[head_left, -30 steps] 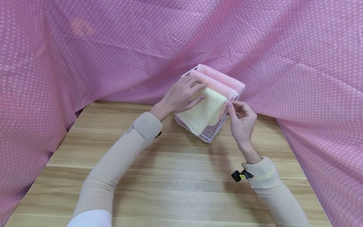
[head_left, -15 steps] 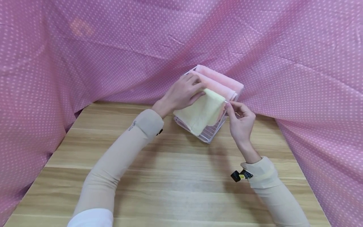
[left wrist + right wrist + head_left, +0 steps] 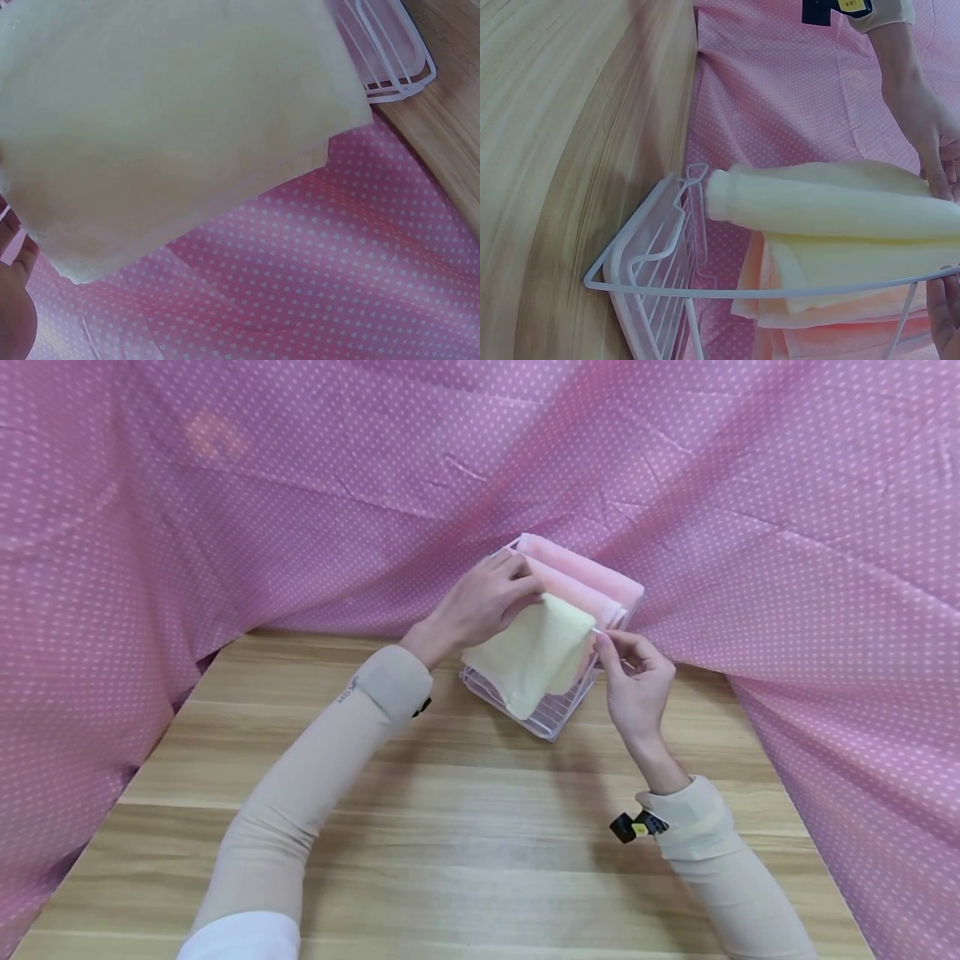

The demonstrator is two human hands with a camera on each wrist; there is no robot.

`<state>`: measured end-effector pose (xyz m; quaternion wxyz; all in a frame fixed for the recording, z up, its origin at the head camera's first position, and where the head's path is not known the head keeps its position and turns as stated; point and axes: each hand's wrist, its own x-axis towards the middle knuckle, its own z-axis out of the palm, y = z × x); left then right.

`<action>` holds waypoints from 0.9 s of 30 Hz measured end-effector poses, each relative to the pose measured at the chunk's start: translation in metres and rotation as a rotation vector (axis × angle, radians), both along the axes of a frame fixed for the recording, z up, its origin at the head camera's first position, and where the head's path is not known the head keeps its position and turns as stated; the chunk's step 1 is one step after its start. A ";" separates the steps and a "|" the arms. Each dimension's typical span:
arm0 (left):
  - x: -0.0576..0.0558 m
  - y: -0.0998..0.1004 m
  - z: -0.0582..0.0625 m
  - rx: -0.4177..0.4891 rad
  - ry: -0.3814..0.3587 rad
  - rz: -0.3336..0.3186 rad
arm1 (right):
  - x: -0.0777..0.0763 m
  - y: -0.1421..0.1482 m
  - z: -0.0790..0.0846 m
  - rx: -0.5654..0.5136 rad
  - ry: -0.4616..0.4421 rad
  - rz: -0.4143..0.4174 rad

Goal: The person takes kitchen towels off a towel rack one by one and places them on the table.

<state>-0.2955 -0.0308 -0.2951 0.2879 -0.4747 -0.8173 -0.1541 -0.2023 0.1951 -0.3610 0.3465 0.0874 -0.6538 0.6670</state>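
A pale yellow towel (image 3: 536, 652) hangs over the near top rail of a white wire rack (image 3: 551, 727). My left hand (image 3: 491, 597) pinches the towel's top fold near its left end, with thumb and fingertips together. At the opposite end, my right hand (image 3: 637, 677) pinches the white rail beside the towel's right corner. In the right wrist view, the yellow towel (image 3: 840, 199) bulges above the rail (image 3: 780, 292), and the left hand (image 3: 930, 142) grips its upper edge. The left wrist view is filled by the towel (image 3: 165, 127), with the right hand (image 3: 15, 307) just past its edge.
Behind the yellow towel, pink towels (image 3: 585, 564) hang over the farther rails. The rack stands at the back of a wooden table (image 3: 480, 843). A pink dotted cloth (image 3: 337, 485) drapes behind the table and down both sides.
The left thumb and fingers have closed together on the towel's top fold. The towel's lower left edge has shifted slightly, baring more of the rack's base. The right hand has barely moved.
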 end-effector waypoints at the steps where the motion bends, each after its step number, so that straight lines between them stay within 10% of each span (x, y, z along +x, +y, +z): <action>1: 0.000 0.000 0.001 0.005 0.000 0.000 | 0.000 0.000 0.000 -0.001 0.001 -0.002; 27: 0.002 -0.018 0.027 0.052 -0.023 0.035 | -0.001 -0.003 0.000 -0.003 0.005 -0.012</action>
